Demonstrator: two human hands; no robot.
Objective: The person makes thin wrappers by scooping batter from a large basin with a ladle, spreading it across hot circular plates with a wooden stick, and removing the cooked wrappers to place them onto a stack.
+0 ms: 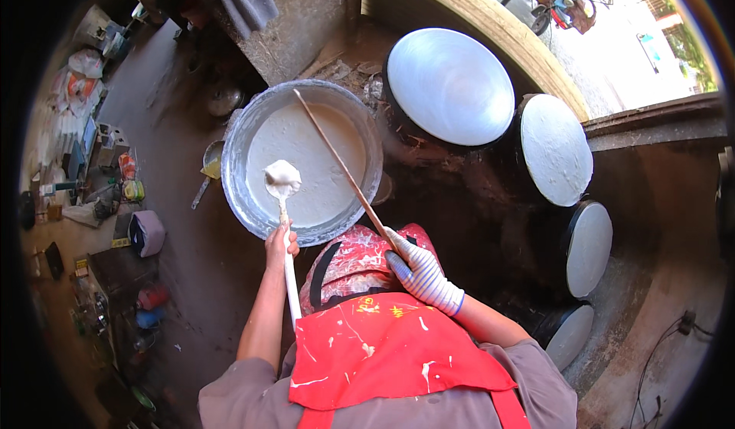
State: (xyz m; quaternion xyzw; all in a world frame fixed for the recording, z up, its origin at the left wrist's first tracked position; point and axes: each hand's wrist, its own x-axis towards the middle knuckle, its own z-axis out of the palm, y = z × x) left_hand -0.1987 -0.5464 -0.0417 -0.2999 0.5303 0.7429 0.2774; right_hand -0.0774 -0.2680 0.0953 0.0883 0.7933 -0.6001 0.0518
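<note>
My bare left hand grips a ladle by its long white handle. White batter heaps in the ladle's bowl, over the near left part of a wide metal basin. More batter fills the basin's bottom in a thick, pale layer. My right hand, in a white glove with blue stripes, holds a thin wooden stick at its lower end. The stick slants across the basin, its tip near the far rim. Whether it touches the batter I cannot tell.
An arc of round griddles curves along my right. The far one has a bare, shiny surface; pale layers cover another griddle and a third. A metal scoop lies left of the basin. Shelved goods and bags line the left.
</note>
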